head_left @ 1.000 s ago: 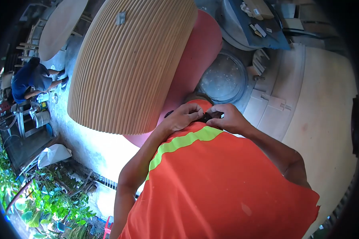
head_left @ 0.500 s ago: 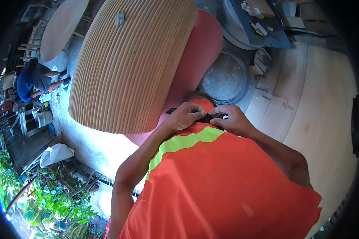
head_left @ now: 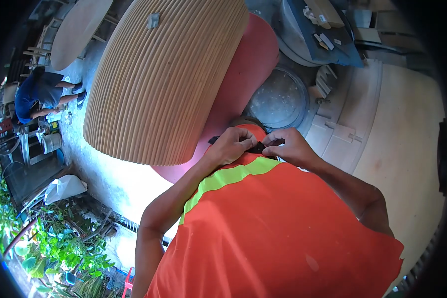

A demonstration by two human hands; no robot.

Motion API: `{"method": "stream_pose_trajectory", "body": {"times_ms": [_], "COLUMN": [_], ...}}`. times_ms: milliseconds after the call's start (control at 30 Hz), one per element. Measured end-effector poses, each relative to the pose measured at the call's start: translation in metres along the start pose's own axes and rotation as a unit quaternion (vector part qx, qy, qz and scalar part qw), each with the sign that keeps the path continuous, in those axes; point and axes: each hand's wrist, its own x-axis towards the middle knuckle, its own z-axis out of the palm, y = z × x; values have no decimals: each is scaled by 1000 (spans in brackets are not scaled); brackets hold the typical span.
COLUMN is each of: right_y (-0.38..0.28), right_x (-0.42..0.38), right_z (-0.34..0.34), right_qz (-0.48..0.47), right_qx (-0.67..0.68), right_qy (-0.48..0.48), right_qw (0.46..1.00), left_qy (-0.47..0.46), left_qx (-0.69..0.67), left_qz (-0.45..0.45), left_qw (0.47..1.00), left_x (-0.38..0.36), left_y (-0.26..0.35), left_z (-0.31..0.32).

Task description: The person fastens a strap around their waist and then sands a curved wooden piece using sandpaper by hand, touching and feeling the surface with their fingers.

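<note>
My left hand (head_left: 232, 145) and my right hand (head_left: 289, 148) meet at the front of my waist, fingers bent in a pinch. Between them is a small black piece (head_left: 257, 147), which looks like the end or buckle of a black waist strap (head_left: 213, 139). Both hands grip it; its exact shape is partly hidden by the fingers. Below lies my orange shirt (head_left: 283, 218) with a yellow-green band (head_left: 238, 174) across it.
A curved panel of wooden slats (head_left: 164, 84) rests over a pink board (head_left: 256, 54) ahead. Clear round discs (head_left: 278, 97) lie beyond my hands. Pale wooden sheets (head_left: 402, 149) are at right. A person in dark blue (head_left: 32, 97) bends at far left, near plants (head_left: 69, 238).
Both hands stay pinched on the black strap at my waist, with only slight finger movement. The view has shifted a little. The person at far left has shifted posture slightly.
</note>
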Motion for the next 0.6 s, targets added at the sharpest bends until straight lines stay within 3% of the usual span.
{"method": "stream_pose_trajectory", "body": {"times_ms": [167,300,600], "right_y": [-3,-4,-1], "right_x": [20,27,28], "right_z": [-15,-13,2], "right_qz": [70,70,-19], "right_qx": [47,-2,-166], "right_qy": [-99,-99,-94], "right_qw": [992,993,981], "left_qy": [9,15,12], "left_qx": [47,68,109], "left_qz": [-2,-11,-10], "left_qw": [999,997,994], "left_x": [-7,-7,-10], "left_y": [11,13,17], "left_z": [0,0,-5]}}
